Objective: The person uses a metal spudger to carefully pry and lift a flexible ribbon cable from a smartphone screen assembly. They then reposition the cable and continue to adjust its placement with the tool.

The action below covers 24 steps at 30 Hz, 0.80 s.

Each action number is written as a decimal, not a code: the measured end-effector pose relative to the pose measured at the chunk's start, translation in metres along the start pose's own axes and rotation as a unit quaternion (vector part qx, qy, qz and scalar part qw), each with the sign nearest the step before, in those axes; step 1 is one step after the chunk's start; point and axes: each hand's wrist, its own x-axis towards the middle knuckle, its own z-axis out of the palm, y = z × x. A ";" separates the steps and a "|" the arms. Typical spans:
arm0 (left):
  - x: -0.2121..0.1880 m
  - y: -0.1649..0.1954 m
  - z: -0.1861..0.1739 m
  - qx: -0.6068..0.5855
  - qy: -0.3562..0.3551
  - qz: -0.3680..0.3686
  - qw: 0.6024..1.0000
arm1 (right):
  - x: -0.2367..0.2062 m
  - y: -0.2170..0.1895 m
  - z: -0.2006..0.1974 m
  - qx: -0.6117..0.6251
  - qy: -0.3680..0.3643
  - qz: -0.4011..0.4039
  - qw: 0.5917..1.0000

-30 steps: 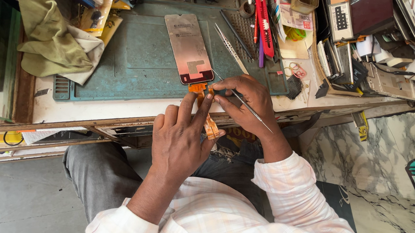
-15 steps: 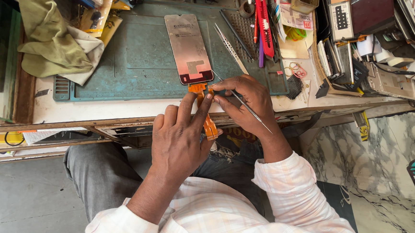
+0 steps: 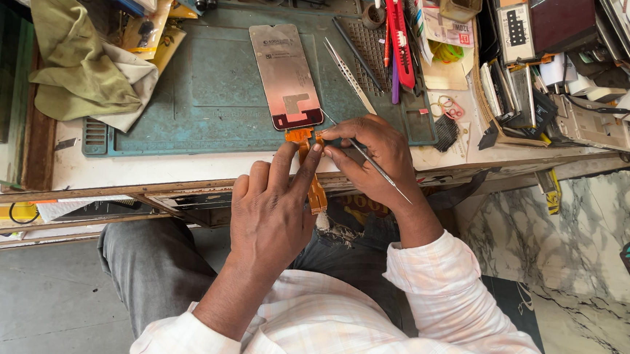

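Note:
A phone display panel [image 3: 285, 74] lies back-side up on the teal work mat [image 3: 203, 104], its orange flex cable [image 3: 308, 162] trailing over the bench edge. My left hand [image 3: 273, 211] presses its fingertips on that cable near the panel's lower end. My right hand [image 3: 371, 158] grips a thin metal tool [image 3: 374, 166], its tip at the cable's joint with the panel.
Metal tweezers [image 3: 350, 77] and a red-handled tool [image 3: 396, 36] lie on the mat's right side. An olive cloth [image 3: 81, 61] sits at left. Boxes, cables and small devices [image 3: 554, 75] crowd the right of the bench. My knees are under the bench edge.
Both hands stay at the cable. My left fingers shifted slightly along it; the panel has not moved.

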 end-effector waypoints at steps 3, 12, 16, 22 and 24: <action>0.000 0.000 0.000 0.000 0.000 0.000 1.000 | 0.000 0.000 0.000 -0.008 0.001 -0.011 1.000; -0.001 0.000 0.000 -0.003 0.010 0.000 1.000 | 0.001 -0.002 -0.001 -0.006 0.008 -0.017 1.000; -0.001 0.001 0.000 -0.005 0.009 -0.001 1.000 | 0.001 -0.002 -0.001 -0.010 0.011 -0.018 1.000; -0.002 0.001 0.000 -0.005 0.014 -0.002 1.000 | 0.001 -0.003 -0.001 -0.012 0.012 -0.019 1.000; -0.002 0.001 0.000 -0.006 0.013 -0.002 1.000 | 0.001 -0.003 -0.001 -0.012 0.012 -0.021 1.000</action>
